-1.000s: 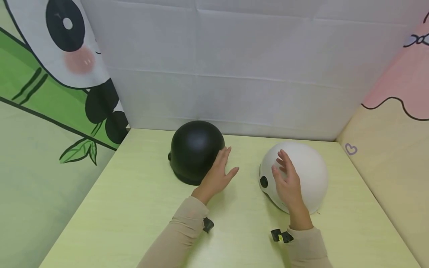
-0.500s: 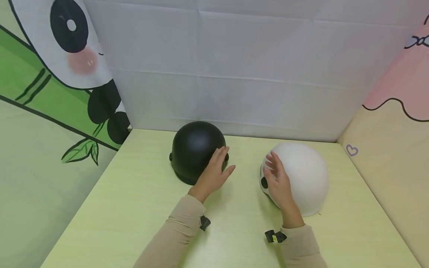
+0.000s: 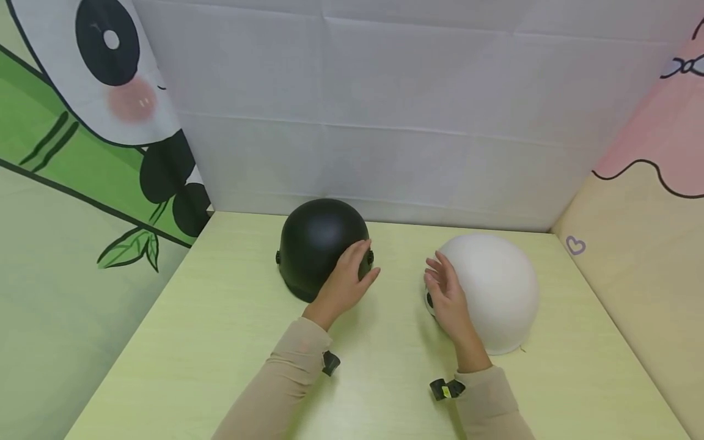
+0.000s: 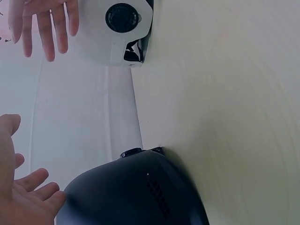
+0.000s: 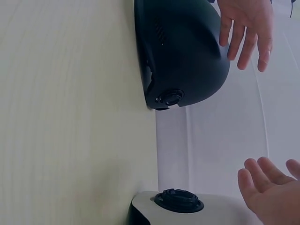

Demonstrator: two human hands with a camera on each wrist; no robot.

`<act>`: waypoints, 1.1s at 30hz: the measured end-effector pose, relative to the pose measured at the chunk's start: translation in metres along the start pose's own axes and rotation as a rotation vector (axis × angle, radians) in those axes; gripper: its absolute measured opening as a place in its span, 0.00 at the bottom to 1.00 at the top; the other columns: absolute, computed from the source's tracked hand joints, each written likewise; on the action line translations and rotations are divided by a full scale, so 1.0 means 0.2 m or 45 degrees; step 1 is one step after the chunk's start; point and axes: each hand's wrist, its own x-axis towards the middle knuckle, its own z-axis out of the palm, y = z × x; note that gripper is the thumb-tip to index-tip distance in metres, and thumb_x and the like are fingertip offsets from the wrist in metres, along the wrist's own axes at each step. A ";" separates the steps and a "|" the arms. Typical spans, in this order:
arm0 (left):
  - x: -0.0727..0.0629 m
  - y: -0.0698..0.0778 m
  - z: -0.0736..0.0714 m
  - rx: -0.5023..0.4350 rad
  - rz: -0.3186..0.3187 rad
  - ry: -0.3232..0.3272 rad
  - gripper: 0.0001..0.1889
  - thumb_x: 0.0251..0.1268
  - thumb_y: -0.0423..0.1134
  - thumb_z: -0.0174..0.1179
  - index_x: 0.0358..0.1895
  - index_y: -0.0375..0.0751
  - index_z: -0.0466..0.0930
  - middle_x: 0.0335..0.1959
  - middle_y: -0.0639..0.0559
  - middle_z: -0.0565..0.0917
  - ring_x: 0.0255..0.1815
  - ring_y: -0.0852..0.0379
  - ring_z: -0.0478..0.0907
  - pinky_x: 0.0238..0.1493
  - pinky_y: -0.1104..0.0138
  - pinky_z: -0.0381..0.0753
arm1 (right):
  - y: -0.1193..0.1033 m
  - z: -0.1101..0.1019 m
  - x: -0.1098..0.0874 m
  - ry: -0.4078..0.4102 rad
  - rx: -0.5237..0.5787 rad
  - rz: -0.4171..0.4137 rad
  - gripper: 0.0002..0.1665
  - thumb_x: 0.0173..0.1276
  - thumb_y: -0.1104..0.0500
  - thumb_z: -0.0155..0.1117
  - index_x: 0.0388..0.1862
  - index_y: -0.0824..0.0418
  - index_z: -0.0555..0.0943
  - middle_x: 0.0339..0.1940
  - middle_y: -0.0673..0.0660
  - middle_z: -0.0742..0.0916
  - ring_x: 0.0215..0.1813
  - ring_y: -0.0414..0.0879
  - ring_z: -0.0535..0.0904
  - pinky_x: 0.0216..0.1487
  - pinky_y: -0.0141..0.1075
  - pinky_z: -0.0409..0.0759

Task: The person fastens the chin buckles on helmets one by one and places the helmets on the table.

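Black helmet [image 3: 313,244] risk: its smooth, rounded shell could well slide or rock if loose fingers pushed at one side, since nothing visible braces it on the table [image 3: 231,342].
Behind it: the white sheet [image 3: 385,122] stands close, so a shove away from the person would probably press the shell against the fabric.
White helmet [image 3: 497,293] risk: a sideways swing of the near wrist might bump the dome and turn it, because the palm sits so close to the shell.
Left hand [image 3: 341,284]: released, fingers loosely extended, grasping nothing; it lies across the near right side of the black helmet, though whether a fingertip actually touches the shell is hard to tell from these angles.
Right hand [image 3: 448,299]: released too, fingers relaxed, nothing held; seen from the head, it overlaps the left edge of the white helmet, beside the round black side fitting [image 4: 122,18].
Helmet positions: both rest dome up and well apart, the black one farther back on the person's left, the white one on the right.
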 end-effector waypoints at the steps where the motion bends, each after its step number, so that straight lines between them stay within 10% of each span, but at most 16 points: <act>1: 0.00 0.00 0.00 0.005 0.001 0.002 0.33 0.74 0.49 0.54 0.76 0.42 0.56 0.73 0.43 0.59 0.73 0.47 0.55 0.68 0.52 0.60 | 0.00 0.00 0.00 -0.001 0.004 0.001 0.32 0.78 0.64 0.50 0.76 0.66 0.55 0.68 0.68 0.70 0.68 0.62 0.65 0.61 0.29 0.67; 33: 0.04 -0.12 -0.13 0.472 0.149 0.114 0.31 0.70 0.47 0.59 0.71 0.38 0.65 0.70 0.36 0.63 0.73 0.38 0.54 0.70 0.49 0.54 | 0.07 0.24 0.04 -0.085 0.149 0.185 0.32 0.78 0.61 0.51 0.76 0.64 0.55 0.67 0.70 0.71 0.66 0.63 0.68 0.66 0.52 0.63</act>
